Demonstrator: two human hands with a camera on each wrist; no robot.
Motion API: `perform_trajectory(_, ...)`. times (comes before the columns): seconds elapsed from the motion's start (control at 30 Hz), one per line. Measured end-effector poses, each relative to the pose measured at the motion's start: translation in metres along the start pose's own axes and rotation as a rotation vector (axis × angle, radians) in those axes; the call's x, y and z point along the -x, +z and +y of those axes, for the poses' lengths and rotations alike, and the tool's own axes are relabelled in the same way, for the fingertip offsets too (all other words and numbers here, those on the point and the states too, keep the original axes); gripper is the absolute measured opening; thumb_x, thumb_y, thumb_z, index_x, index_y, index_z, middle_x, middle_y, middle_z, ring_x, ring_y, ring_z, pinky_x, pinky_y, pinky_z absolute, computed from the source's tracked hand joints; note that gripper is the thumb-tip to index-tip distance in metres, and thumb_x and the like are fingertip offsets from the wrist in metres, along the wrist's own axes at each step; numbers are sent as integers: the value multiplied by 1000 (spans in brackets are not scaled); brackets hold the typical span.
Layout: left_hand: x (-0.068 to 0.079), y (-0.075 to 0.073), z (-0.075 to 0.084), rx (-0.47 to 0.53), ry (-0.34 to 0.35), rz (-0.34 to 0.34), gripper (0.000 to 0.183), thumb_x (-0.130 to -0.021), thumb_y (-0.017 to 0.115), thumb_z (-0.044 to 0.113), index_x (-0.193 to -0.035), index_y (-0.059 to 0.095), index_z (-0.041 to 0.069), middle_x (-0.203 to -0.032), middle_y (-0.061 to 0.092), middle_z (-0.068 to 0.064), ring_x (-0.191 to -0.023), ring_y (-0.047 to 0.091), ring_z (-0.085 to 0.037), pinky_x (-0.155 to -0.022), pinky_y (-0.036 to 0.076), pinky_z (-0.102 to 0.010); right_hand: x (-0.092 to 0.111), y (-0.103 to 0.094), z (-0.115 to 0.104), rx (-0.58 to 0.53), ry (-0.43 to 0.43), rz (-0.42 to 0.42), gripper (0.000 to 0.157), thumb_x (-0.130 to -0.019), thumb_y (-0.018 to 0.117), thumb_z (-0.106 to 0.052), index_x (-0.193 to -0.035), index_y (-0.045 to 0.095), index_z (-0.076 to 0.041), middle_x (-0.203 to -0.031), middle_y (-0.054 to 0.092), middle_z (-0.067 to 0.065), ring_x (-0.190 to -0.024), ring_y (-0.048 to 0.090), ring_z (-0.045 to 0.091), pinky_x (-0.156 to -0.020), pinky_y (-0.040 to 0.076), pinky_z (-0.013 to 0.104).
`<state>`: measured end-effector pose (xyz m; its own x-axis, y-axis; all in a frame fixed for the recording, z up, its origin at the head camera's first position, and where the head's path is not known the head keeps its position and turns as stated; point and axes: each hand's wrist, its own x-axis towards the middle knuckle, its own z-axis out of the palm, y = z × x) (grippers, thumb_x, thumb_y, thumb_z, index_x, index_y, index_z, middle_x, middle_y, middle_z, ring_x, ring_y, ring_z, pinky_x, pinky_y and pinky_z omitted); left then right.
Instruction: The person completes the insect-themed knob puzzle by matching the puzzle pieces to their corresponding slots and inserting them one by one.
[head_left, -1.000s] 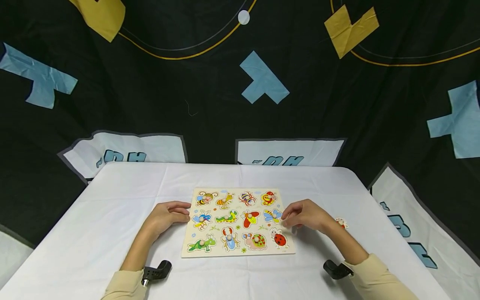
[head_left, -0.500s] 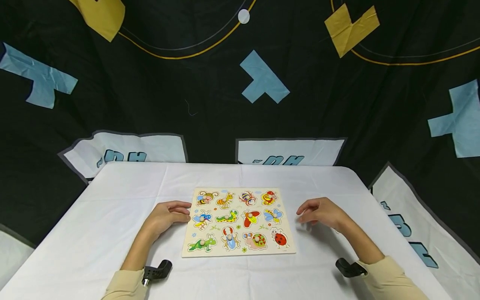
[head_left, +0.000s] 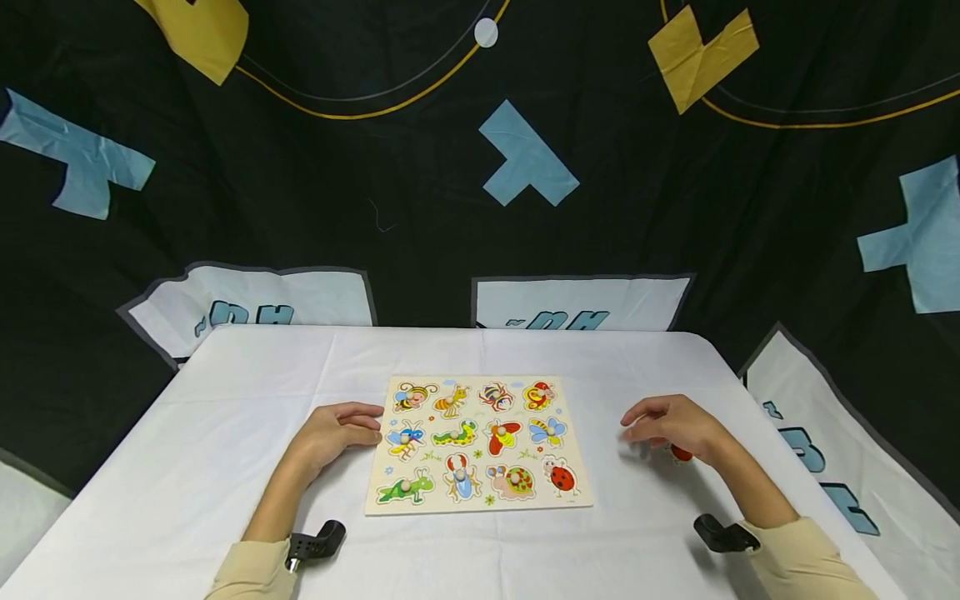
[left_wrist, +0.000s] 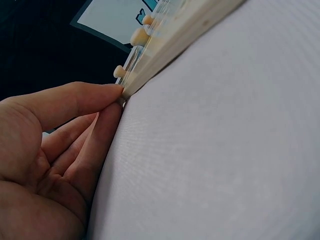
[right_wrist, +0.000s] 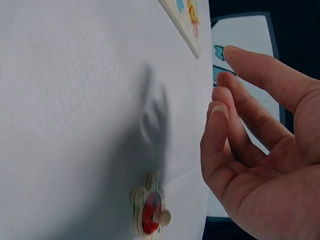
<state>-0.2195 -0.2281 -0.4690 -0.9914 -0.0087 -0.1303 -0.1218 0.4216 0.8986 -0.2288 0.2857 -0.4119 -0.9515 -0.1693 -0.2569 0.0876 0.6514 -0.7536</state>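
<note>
A wooden peg puzzle board point(head_left: 477, 454) with insect pictures lies flat on the table. My left hand point(head_left: 330, 437) touches its left edge with straight fingers; in the left wrist view the thumb and fingertips point(left_wrist: 114, 92) meet that edge, close to several wooden knobs point(left_wrist: 140, 36). My right hand point(head_left: 670, 425) is above the table to the right of the board, loosely bent and holding nothing. Beneath it lies a red ladybug puzzle piece point(head_left: 681, 452), partly hidden in the head view. The right wrist view shows this ladybug piece point(right_wrist: 151, 215) with its knob, apart from the fingers.
A white cloth point(head_left: 480, 550) covers the table. Behind it hangs a black curtain point(head_left: 420, 208) with blue and yellow patches. On each forearm sits a black wrist device, one by the left cuff point(head_left: 318, 542) and one by the right cuff point(head_left: 723, 533).
My right hand has moved rightward, from the blue winged insect piece at the board's right edge to over the ladybug piece. My left hand has stayed at the left edge.
</note>
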Motion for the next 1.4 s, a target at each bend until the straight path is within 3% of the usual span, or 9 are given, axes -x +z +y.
perform_trajectory(0.6, -1, -1, 3, 7, -1, -5, 49, -79, 83, 13, -126, 70, 4, -100, 77, -4, -90, 70, -9, -81, 48, -20, 12, -29, 27, -9, 6, 49, 33, -89, 75, -21, -112, 71, 2, -91, 74, 5, -88, 65, 21, -80, 53, 33)
perform_trajectory(0.77, -1, -1, 2, -12, 3, 2, 49, -79, 83, 14, -125, 70, 5, -101, 77, -4, -92, 69, -9, -84, 47, -23, 15, -34, 35, 19, 60, 89, 35, -89, 76, -24, -113, 71, 1, -93, 75, 2, -89, 64, 19, -80, 52, 33)
perform_trajectory(1.03, 0, 0, 0, -14, 3, 1, 49, -79, 84, 15, -125, 70, 6, -101, 77, -3, -92, 69, -9, -84, 47, -23, 17, -40, 52, 7, 131, 167, 32, -87, 77, -23, -110, 73, -1, -93, 74, 1, -88, 61, 20, -76, 51, 34)
perform_trajectory(1.4, 0, 0, 0, -6, 11, -5, 50, -80, 83, 15, -126, 70, 5, -102, 77, -4, -93, 69, -7, -83, 47, -20, 19, -36, 65, -8, 159, 189, 29, -86, 78, -22, -106, 75, -3, -90, 73, 1, -85, 58, 20, -72, 48, 32)
